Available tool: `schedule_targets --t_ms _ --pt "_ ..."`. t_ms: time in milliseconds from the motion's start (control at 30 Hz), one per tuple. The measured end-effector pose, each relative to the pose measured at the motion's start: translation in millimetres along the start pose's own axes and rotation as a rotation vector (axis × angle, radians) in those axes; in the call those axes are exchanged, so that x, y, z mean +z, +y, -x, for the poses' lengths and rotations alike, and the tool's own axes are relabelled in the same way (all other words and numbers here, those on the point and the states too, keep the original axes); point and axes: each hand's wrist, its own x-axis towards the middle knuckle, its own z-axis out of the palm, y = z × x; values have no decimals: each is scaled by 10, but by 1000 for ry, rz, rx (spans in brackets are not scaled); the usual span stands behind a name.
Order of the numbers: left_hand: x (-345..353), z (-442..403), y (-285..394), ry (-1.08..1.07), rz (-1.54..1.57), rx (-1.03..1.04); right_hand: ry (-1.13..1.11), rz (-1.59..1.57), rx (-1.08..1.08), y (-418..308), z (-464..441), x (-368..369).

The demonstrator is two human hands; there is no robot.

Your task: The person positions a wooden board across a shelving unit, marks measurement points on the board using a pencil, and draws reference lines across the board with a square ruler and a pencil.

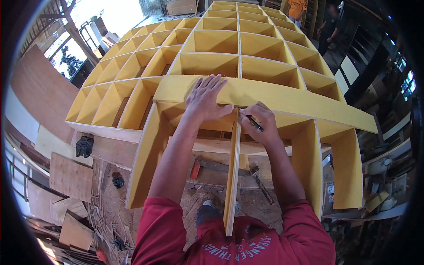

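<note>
Yellow grid frame (216, 42) of open cells spreads out ahead of me, its near dividers reaching back toward my body. Yellow board (282, 99) lies crosswise over its near part, slightly askew. Middle divider (232, 181) runs from under the board toward my chest. Below, seen between dividers: saw (218, 166) with red handle, hammer-like tool (263, 187) near it. My left hand (204, 99) is spread flat on the board, thumb out. My right hand (260, 121) grips a dark pen (255, 123), fingers at the board's near edge, by the middle divider; tip contact unclear.
</note>
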Motion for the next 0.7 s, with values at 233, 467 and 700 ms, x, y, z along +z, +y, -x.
schedule_targets --t_ms 233,467,700 --pt "15 -13 -9 14 21 6 -35 -16 64 -43 -7 -50" --pt "-39 -14 26 8 -41 51 262 -45 145 -647 165 -491" --pt "105 -98 42 28 -81 -104 137 9 201 -2108 699 -1427"
